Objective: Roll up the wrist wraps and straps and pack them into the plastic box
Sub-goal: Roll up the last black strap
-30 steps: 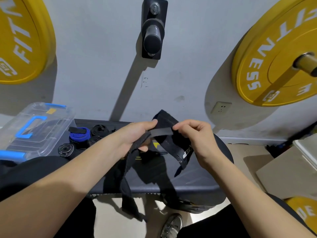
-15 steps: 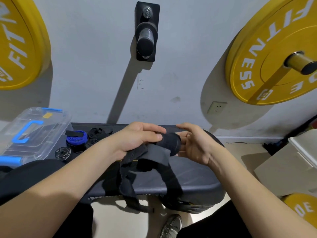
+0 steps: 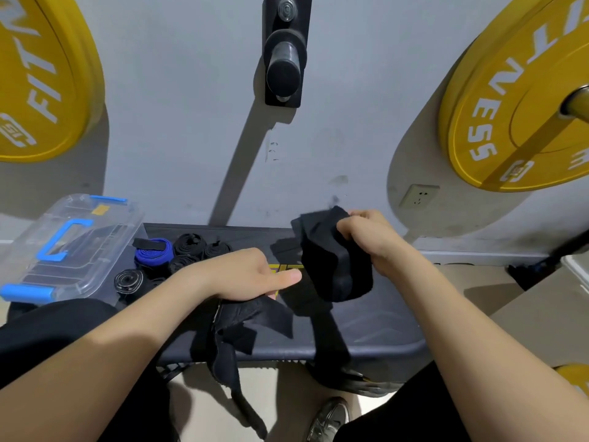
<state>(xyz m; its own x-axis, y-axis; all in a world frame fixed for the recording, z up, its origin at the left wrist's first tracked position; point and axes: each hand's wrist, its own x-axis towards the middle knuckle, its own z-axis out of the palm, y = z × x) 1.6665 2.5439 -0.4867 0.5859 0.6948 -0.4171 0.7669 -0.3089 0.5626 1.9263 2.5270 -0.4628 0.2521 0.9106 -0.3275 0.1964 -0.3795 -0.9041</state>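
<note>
Gripping a bunched black wrap (image 3: pixel 331 260), the right hand (image 3: pixel 369 239) has its fingers curled tight around the upper edge; the fingertips are buried in the cloth. From the bunch a tail runs down over the near edge of the bench (image 3: pixel 382 333) and out of sight behind it. The left hand (image 3: pixel 245 275) lies palm down on loose black straps (image 3: pixel 248 320) on the bench, thumb out toward the wrap; its fingers are hidden under the hand, so I cannot tell whether they pinch anything. One strap end hangs off the near edge toward the floor. Far left, the clear box (image 3: pixel 63 247) with blue clips sits on the bench, its left side cut off by the frame and its contents hard to make out through the lid. Just right of it sit rolled pieces: a blue roll (image 3: pixel 153 253) and several black rolls (image 3: pixel 191 247), partly hidden behind the left wrist.
</note>
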